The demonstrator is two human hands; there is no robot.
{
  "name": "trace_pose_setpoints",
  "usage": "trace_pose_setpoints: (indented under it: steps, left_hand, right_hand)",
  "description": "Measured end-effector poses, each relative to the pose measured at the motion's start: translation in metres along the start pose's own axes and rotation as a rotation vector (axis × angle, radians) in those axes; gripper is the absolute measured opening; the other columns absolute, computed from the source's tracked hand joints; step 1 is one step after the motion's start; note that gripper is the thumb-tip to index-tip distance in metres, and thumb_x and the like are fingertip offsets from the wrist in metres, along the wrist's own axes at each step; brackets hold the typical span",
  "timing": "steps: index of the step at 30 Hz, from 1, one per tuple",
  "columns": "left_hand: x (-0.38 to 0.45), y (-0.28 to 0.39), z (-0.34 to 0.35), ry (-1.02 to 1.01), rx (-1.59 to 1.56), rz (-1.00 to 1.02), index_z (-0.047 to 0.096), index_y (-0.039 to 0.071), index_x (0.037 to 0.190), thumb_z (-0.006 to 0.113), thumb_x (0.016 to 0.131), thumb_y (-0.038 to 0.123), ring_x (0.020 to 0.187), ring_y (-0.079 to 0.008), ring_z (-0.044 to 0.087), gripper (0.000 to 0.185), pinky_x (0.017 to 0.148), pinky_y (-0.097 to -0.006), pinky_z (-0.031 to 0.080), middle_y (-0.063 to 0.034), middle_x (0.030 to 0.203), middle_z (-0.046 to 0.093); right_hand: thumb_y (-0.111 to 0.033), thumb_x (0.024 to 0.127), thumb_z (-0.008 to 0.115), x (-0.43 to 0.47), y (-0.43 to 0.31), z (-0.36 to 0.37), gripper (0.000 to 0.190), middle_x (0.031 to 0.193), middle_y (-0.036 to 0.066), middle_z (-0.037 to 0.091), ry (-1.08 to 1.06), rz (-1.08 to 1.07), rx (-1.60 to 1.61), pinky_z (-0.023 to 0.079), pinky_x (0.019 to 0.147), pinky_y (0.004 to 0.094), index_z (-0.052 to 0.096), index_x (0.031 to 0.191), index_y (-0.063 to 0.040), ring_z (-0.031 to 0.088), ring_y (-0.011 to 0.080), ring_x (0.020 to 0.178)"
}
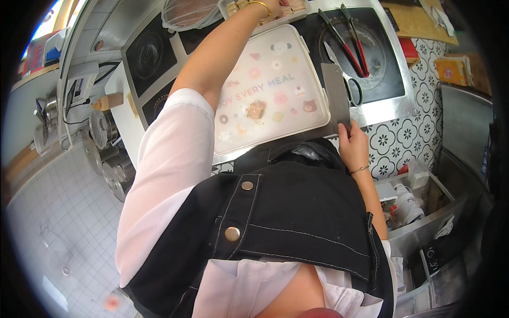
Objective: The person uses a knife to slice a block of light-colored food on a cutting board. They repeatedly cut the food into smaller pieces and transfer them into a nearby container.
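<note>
My left hand (276, 8) reaches over a clear plastic container (301, 15) of pale brown blocks (235, 7) at the top edge. Its fingers are largely cut off there, so whether they grip a block cannot be told. On a white cutting board (274, 65) with printed cartoons and lettering sits one small cluster of brown food pieces (255, 110). My right hand (354, 144) is closed around the handle of a cleaver (338, 97). The cleaver's broad steel blade points away from me, along the board's right edge.
Red-handled tongs (361, 59) and kitchen scissors (353, 90) lie on the right black cooktop (381, 51). A plastic-covered bowl (191, 14) stands at the back left. Steel pots (105, 127) are at the left. An open drawer (427, 214) with packages is at my right.
</note>
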State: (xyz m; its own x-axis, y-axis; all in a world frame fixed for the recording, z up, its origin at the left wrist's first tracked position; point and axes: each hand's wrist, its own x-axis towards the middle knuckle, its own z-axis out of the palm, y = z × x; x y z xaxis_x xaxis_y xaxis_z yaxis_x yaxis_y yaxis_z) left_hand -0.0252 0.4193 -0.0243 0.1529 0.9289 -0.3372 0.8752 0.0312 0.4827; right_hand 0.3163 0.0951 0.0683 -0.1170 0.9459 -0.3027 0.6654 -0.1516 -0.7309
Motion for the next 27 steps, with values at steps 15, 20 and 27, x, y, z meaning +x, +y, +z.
trace_pose_setpoints:
  steps: [15,20,27]
  left_hand:
    - [-0.045,0.026,-0.011,0.329,0.085,0.076,0.071,0.005,0.108,0.070,0.076,0.015,0.104,-0.0299,0.067,0.033,0.092,-0.0384,0.052,-0.0206,0.109,0.070]
    - [-0.197,0.038,0.006,0.532,-0.061,0.319,0.067,0.003,0.095,0.075,0.081,0.022,0.085,-0.0306,0.065,0.024,0.077,-0.0389,0.052,-0.0139,0.090,0.067]
    - [-0.367,0.035,0.112,0.551,-0.049,0.068,0.070,0.006,0.094,0.072,0.078,0.010,0.092,-0.0289,0.060,0.016,0.080,-0.0390,0.052,-0.0096,0.091,0.064]
  right_hand:
    - [-0.020,0.094,0.060,-0.002,0.002,0.000,0.025,0.072,0.029,0.061,-0.013,-0.061,-0.042,0.045,0.060,0.0540,0.057,0.087,0.004,0.060,0.0497,0.070]
    - [-0.019,0.094,0.059,0.008,-0.015,0.009,0.022,0.068,0.026,0.060,-0.131,-0.133,-0.094,0.045,0.060,0.0533,0.056,0.090,0.002,0.060,0.0481,0.069]
    - [-0.015,0.093,0.059,0.020,-0.048,0.053,0.011,0.072,0.018,0.063,-0.307,-0.515,-0.417,0.049,0.056,0.0494,0.056,0.095,-0.004,0.062,0.0398,0.061]
